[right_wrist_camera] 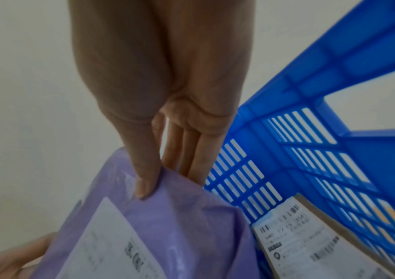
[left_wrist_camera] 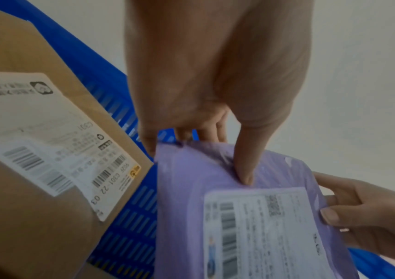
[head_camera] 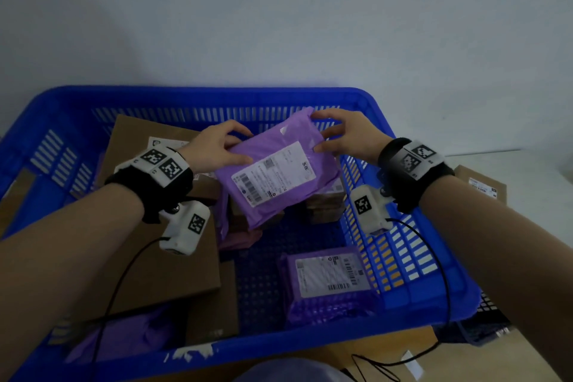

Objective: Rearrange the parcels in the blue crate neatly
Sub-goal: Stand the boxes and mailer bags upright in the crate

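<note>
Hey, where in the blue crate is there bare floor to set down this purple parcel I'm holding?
Bare mesh floor runs down the middle, between the brown boxes on the left and the purple parcel lying flat near the right wall. The far end under the held purple parcel is crowded with stacked parcels.

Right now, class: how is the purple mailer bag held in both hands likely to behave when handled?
The purple mailer bag probably flexes: its film creases under the right hand. It looks light, since thumb-and-finger pinches by that hand and the left hand hold it. The glossy film may slide in a loose pinch.
</note>
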A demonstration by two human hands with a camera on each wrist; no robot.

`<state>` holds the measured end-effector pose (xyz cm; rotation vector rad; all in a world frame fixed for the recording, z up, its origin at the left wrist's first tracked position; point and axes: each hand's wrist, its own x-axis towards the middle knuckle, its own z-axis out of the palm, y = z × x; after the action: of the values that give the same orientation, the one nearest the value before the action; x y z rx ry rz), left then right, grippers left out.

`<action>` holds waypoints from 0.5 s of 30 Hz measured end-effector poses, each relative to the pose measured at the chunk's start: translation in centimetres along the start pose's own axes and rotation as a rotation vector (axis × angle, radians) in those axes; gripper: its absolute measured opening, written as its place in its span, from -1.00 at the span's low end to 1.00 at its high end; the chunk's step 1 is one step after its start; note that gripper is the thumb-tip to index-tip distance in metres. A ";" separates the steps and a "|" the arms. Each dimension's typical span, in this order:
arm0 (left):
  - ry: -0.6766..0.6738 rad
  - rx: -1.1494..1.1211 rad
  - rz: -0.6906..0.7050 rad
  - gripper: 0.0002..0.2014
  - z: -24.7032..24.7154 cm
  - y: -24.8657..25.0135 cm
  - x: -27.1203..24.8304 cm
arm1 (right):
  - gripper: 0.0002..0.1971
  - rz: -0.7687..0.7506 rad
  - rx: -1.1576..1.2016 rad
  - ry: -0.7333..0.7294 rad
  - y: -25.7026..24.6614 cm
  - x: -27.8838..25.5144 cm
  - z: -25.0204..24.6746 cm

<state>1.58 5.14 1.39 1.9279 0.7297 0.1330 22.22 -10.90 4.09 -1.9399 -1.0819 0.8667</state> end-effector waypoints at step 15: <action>-0.029 -0.399 -0.366 -0.47 3.5 -1.1 -1.0 | -0.33 0.359 0.047 0.051 3.5 -3.9 -1.3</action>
<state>1.73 2.17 -0.97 1.3934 0.9455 0.0200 23.03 -16.07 2.55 -2.1397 -0.6860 1.0165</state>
